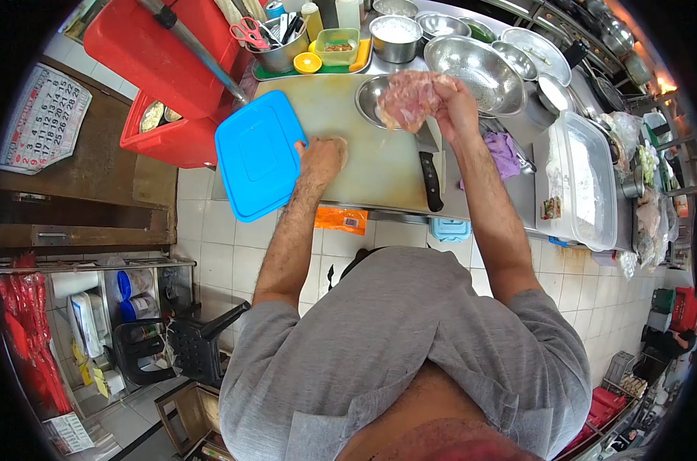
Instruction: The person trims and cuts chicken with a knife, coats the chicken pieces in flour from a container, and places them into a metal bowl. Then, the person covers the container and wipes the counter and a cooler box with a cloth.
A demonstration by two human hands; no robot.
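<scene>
My right hand (457, 107) grips a flat piece of raw meat (410, 98), raised over a small steel bowl (369, 100) at the right part of the cutting board (379, 165). My left hand (322, 160) rests low over the board's left part, with a thin pale piece (341, 152) by its fingers; whether it is held is unclear. A blue lid (258, 154) lies along the board's left edge, beside that hand. The knife (431, 173) lies on the board's right side, its black handle toward me.
A red cooler (172, 131) stands at the left. Behind the board are a steel pot of utensils (281, 55), a green container (338, 48) and several steel bowls (475, 73). A purple cloth (501, 156) and a large clear tub (575, 184) are at the right.
</scene>
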